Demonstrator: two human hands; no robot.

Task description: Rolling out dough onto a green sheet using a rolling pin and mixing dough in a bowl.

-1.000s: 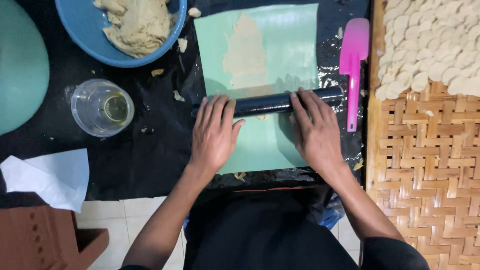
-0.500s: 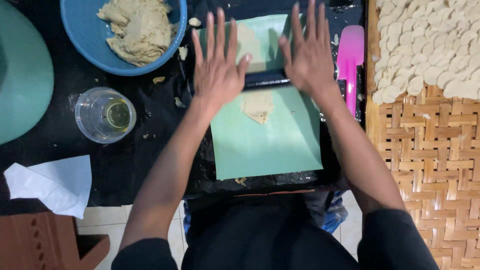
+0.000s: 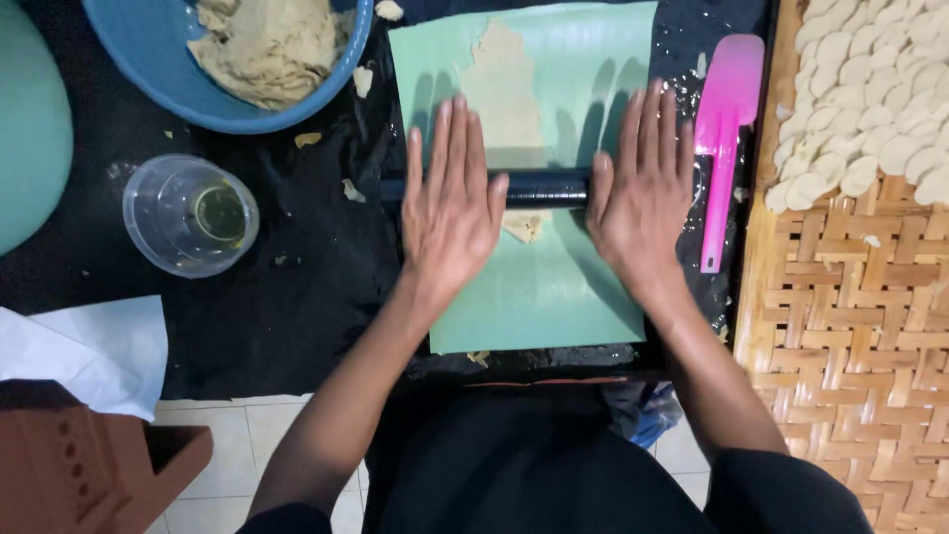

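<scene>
Both hands lie flat, fingers spread, on the dark rolling pin point(image 3: 547, 188). It runs crosswise under the left hand point(image 3: 453, 213) and right hand point(image 3: 643, 193), dough point(image 3: 506, 94) just beyond the fingertips.

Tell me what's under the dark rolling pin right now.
Flattened dough on the green mat passes beneath the rolling pin. Both hands cover the pin's ends, hiding what lies there.

Blue bowl point(image 3: 148, 84) of lumpy dough at top left, clear plastic cup point(image 3: 190, 215) holding a little yellow oil below it, pink spatula point(image 3: 725, 129) lay beside woven tray point(image 3: 850, 336) stacked with pale dough discs point(image 3: 870, 109), white paper point(image 3: 89, 351) at left edge.
</scene>
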